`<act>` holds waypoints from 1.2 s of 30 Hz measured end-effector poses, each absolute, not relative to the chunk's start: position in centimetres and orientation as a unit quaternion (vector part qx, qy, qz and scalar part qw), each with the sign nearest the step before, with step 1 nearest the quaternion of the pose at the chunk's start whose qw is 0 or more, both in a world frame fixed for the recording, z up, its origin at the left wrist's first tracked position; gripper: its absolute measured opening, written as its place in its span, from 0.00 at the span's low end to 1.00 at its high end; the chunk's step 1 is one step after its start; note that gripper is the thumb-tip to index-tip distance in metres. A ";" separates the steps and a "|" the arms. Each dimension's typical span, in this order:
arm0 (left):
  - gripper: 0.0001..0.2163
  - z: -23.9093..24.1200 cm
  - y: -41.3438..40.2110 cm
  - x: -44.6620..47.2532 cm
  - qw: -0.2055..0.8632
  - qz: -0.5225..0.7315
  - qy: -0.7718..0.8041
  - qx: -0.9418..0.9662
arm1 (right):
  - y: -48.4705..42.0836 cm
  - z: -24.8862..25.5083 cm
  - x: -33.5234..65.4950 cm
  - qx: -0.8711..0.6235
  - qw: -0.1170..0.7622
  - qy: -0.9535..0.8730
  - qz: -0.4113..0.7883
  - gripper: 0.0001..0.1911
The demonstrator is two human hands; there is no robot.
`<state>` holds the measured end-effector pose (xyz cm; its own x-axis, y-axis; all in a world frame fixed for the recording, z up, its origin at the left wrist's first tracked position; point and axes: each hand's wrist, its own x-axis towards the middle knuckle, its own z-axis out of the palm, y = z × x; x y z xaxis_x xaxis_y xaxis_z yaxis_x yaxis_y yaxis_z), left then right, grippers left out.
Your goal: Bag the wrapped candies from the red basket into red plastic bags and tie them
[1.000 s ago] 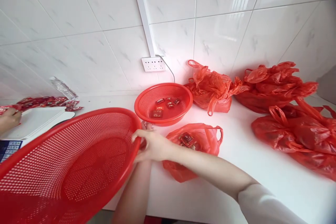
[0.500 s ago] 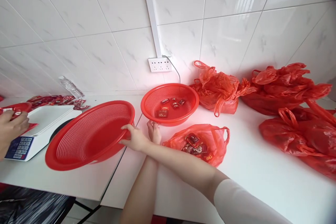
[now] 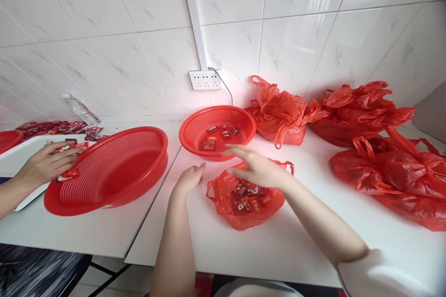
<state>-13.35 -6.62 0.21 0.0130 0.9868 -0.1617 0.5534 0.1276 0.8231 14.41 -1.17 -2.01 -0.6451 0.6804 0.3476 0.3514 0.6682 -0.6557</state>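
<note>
My left hand [image 3: 190,179] is just left of an open red plastic bag [image 3: 232,216], thumb out and holding nothing that I can see; its other fingers are partly hidden. Above the bag's far side is my right hand [image 3: 257,167], fingers stretched out and apart, near the rim of a small red mesh basket [image 3: 183,135]. Several small wrapped packets [image 3: 208,145] lie in that basket. More dark red and orange packets [image 3: 253,203] fill the bag. The large red mesh basket [image 3: 134,181] on the left is tilted and appears empty.
A co-worker's hand [image 3: 49,163] holds red packets at the large basket's left rim, over a white scale [image 3: 17,160]. Knotted red bags [image 3: 285,113] stand along the wall and at right [image 3: 393,171]. A power strip [image 3: 205,80] is on the wall.
My right hand has let go of the large basket and moved right over the bag. My left hand has moved left and nearer. The co-worker's hand has reached the large basket.
</note>
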 end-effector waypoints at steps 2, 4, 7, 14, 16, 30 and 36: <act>0.16 -2.9 -6.5 -11.0 0.398 0.250 0.651 0.596 | -1.1 -3.0 18.6 -0.429 0.231 -0.854 0.182 0.25; 0.16 -5.2 -6.6 -9.7 0.408 0.219 0.659 0.593 | -1.3 -4.3 21.9 -0.544 0.139 -0.819 0.120 0.31; 0.19 -6.9 -7.3 -9.2 0.408 0.170 0.673 0.593 | -1.9 -5.8 25.1 -0.616 0.042 -0.776 0.129 0.35; 0.15 -3.5 -7.4 -8.7 0.264 0.358 0.696 0.564 | -1.8 -3.3 28.0 -0.585 0.219 -0.757 0.190 0.15; 0.14 -1.7 -6.7 -8.0 0.245 0.442 0.670 0.543 | -1.6 -1.9 28.1 -0.559 0.331 -0.735 0.194 0.11; 0.19 3.1 -3.1 -1.6 0.497 0.568 0.240 0.610 | -2.6 1.5 21.2 -0.314 0.697 -0.631 0.132 0.06; 0.18 2.4 -3.5 0.3 0.541 0.367 0.280 0.703 | -3.9 1.7 19.7 -0.192 0.523 -0.818 0.145 0.15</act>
